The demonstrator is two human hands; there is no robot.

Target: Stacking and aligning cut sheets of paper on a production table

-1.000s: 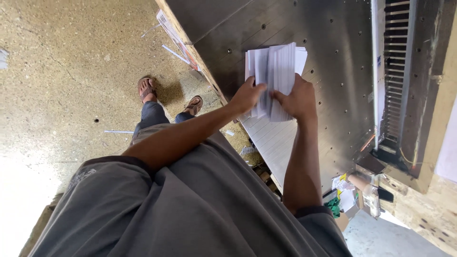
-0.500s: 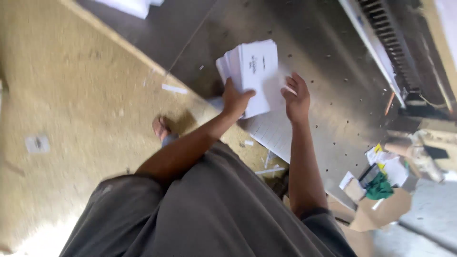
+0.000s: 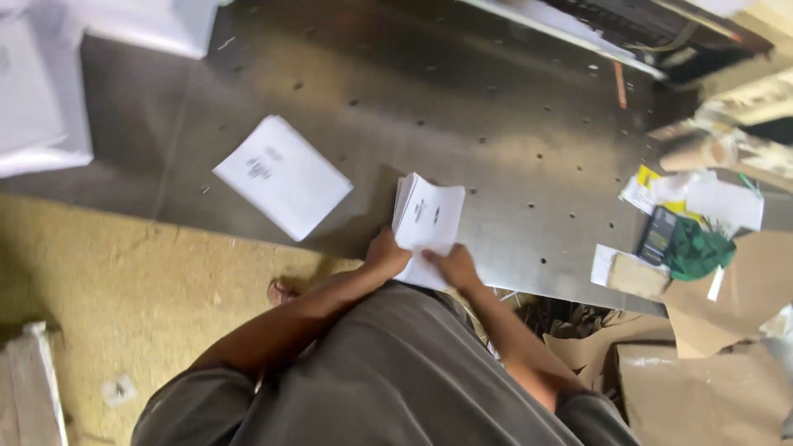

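A perforated steel table (image 3: 512, 157) fills the upper frame above a tan floor (image 3: 107, 281). At centre-left lies a white booklet pile (image 3: 282, 176). Just right, the left hand (image 3: 387, 253) and right hand (image 3: 450, 266) clasp a stack of printed sheets (image 3: 428, 216) at its lower edge. Cardboard scraps (image 3: 710, 330) crowd the right.

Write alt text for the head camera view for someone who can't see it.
Seen from above, a person's left hand and right hand hold a stack of white booklets at the near edge of a perforated metal table. A second white stack lies flat to the left, with cardboard scraps at the right.
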